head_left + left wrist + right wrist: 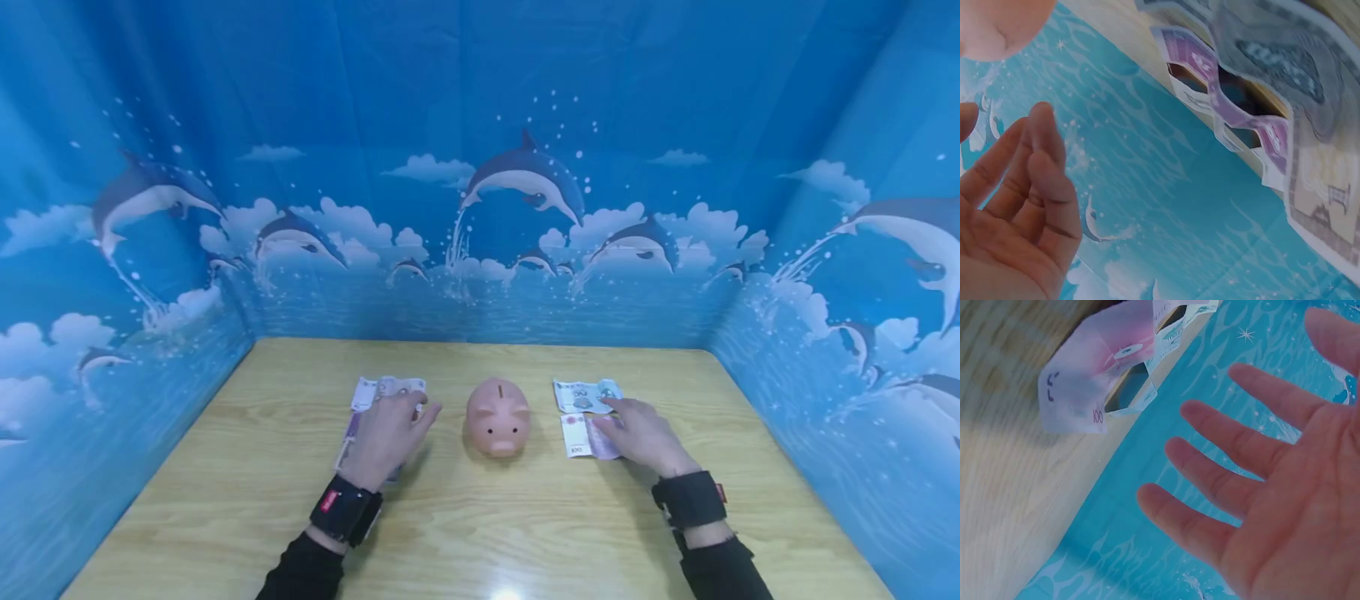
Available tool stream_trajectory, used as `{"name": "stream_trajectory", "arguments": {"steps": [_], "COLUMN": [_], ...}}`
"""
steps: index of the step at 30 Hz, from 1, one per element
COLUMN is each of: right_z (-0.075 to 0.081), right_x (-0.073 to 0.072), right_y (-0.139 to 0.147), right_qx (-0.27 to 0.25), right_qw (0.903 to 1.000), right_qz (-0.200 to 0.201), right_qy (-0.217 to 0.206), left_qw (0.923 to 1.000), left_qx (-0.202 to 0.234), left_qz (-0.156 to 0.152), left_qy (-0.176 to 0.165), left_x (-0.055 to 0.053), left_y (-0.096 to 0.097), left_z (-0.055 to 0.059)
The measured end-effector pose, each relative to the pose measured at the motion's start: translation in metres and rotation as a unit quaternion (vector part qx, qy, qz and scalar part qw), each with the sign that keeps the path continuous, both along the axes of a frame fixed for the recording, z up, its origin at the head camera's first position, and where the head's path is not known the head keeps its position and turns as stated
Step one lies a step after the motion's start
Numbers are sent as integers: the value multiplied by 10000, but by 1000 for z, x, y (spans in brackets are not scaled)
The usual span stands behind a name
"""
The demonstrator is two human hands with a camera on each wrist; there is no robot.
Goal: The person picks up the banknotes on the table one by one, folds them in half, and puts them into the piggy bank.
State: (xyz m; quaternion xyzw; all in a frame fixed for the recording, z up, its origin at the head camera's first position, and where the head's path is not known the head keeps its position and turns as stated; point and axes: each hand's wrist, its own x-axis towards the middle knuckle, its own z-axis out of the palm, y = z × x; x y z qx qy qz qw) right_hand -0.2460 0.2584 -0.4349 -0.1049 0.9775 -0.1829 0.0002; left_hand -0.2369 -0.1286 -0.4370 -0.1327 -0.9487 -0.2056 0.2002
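A pink piggy bank (498, 421), slot on top, stands on the table between both hands. My left hand (390, 435) is over paper banknotes on the left, its fingers loosely bent with nothing in them. One pale note (365, 392) lies at the fingertips; a purple one (347, 442) is partly hidden under the palm. Over two notes on the right is my right hand (645, 433), fingers spread and relaxed in the right wrist view. The upper note (576, 397) is bluish green, marked 50; below it is a pinkish note (1079, 390) marked 100.
A light wooden table (487, 517) carries everything. Blue curtains (480, 75) printed with dolphins and clouds close off the back and both sides. A black band (347, 510) wraps the left wrist and another band (690, 498) the right.
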Motion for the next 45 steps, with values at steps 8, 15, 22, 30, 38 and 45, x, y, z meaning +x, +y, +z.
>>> {"name": "stream_trajectory", "arguments": {"steps": [8,15,22,30,38,45], "right_z": [2,3,4,2,4,3], "right_x": [-2,-1,-3,-3,-3,0], "right_y": [4,8,12,15,16,19], "right_qx": [-144,-206,-189,-281,-222,-182], "right_qw": [9998,9997,9997,9992,9990,9982], "right_qz": [-117,-74,-75,-112,-231,-365], "right_qy": [-62,-49,-147,-245,-305,-450], "left_qw": [9988,9949,9933,9869,9846,9820], "left_qx": [-99,-165,-73,-370,-71,-200], "left_qz": [-286,-689,-864,-1076,-1412,-1544], "left_qy": [384,720,768,1145,1032,1068], "left_x": [7,18,21,26,33,39], "left_y": [18,39,52,65,83,102], "left_z": [0,7,10,9,8,4]}}
